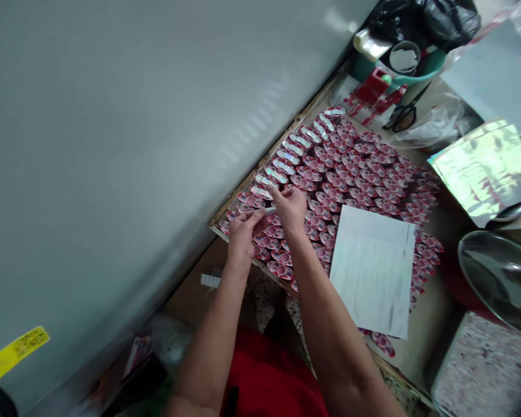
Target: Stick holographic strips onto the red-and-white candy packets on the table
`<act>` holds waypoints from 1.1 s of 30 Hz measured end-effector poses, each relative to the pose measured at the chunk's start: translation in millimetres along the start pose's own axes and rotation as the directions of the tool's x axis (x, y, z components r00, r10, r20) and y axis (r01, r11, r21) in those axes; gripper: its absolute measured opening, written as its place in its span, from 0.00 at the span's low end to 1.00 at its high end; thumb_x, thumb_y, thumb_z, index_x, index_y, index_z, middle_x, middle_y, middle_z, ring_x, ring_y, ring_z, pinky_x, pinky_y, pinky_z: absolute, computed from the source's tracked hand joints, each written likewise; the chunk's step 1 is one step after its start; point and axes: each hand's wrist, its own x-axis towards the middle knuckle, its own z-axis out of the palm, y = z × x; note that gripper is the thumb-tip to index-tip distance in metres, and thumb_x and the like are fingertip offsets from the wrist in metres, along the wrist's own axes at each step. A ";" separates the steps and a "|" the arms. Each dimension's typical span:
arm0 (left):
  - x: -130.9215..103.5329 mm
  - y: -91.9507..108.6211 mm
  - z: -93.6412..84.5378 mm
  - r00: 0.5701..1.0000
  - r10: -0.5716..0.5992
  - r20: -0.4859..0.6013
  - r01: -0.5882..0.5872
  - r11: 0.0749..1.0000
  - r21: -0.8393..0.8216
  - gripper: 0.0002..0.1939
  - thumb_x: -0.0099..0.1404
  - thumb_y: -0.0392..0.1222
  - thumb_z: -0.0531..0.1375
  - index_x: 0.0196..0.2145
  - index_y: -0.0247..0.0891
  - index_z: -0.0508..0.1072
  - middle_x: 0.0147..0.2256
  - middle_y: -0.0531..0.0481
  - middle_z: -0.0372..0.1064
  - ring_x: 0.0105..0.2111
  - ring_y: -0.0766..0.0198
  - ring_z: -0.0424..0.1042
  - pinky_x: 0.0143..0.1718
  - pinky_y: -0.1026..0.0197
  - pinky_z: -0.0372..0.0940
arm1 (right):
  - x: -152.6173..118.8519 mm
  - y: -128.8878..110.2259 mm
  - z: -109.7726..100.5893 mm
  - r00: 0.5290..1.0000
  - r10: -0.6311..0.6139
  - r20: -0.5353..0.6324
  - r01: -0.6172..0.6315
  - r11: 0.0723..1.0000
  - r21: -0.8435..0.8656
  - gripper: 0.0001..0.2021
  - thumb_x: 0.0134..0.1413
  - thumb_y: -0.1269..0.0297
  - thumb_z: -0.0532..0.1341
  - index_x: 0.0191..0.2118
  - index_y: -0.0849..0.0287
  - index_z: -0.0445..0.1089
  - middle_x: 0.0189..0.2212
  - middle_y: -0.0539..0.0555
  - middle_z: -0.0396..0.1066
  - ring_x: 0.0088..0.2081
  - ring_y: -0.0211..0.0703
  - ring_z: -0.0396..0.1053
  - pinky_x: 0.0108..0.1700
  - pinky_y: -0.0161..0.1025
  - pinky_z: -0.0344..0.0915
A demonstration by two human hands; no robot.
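Rows of small oval red-and-pink pieces [311, 163] cover the tabletop. Along the wall side, several of them carry pale shiny strips [287, 156]. My left hand [244, 231] is over the near left corner of the rows, its thumb and fingers closed on a small pale strip [270, 210]. Just to the right, my right hand [290, 205] has its fingers bent together near the strip's other end, above the ovals; whatever lies between its fingertips is too small to make out. A white sheet [373, 272] lies over part of the rows, right of my right forearm.
A grey wall [113, 116] runs along the table's left edge. At the back stand a teal basin [434, 65], black bags [449, 23], scissors [406, 113] and a red-and-white package [373, 92]. Shiny sheets [488, 168], a glass lid [503, 278] and a speckled tray [481, 370] are on the right.
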 end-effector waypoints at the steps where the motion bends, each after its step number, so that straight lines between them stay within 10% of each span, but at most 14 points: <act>1: 2.2 -0.8 -3.4 0.999 0.037 -0.036 -0.036 0.999 0.037 0.25 0.43 0.51 0.79 0.34 0.36 0.78 0.30 0.51 0.77 0.29 0.66 0.76 0.37 0.61 0.74 | -2.4 3.4 -0.4 1.000 -0.002 0.030 0.001 0.999 0.048 0.24 0.52 0.37 0.66 0.29 0.55 0.67 0.27 0.50 0.72 0.31 0.42 0.69 0.36 0.37 0.62; 6: 21.6 11.5 -26.8 0.921 0.390 -0.008 -0.314 0.753 0.578 0.14 0.61 0.52 0.69 0.36 0.37 0.81 0.30 0.50 0.77 0.30 0.63 0.75 0.38 0.60 0.71 | -13.0 21.9 6.4 0.961 -0.006 0.277 -0.089 0.940 0.330 0.24 0.40 0.45 0.74 0.36 0.56 0.68 0.26 0.48 0.73 0.28 0.41 0.71 0.34 0.37 0.65; 10: 43.9 33.8 -27.1 0.792 0.590 0.158 -0.341 0.213 0.916 0.08 0.63 0.46 0.68 0.33 0.40 0.82 0.38 0.45 0.77 0.36 0.58 0.75 0.44 0.57 0.68 | -13.4 22.5 26.5 0.995 0.001 0.099 -0.014 0.991 0.130 0.14 0.45 0.56 0.72 0.34 0.56 0.70 0.30 0.49 0.76 0.33 0.43 0.73 0.37 0.37 0.64; 13: 56.9 39.6 -20.8 0.791 0.576 0.208 -0.310 0.084 0.947 0.08 0.66 0.46 0.67 0.34 0.40 0.82 0.39 0.44 0.76 0.37 0.57 0.74 0.43 0.57 0.66 | -9.8 15.0 39.3 1.000 -0.005 0.012 0.006 0.996 -0.084 0.10 0.50 0.60 0.68 0.38 0.54 0.72 0.34 0.49 0.78 0.37 0.44 0.74 0.40 0.38 0.62; 33: 77.5 17.6 -22.1 0.814 0.579 -0.047 -0.223 0.385 0.896 0.08 0.62 0.47 0.67 0.32 0.40 0.81 0.33 0.49 0.77 0.34 0.59 0.74 0.43 0.58 0.66 | 1.9 2.5 41.6 0.998 0.003 0.060 0.015 0.954 -0.298 0.18 0.53 0.60 0.68 0.48 0.52 0.66 0.36 0.49 0.78 0.40 0.49 0.76 0.39 0.38 0.59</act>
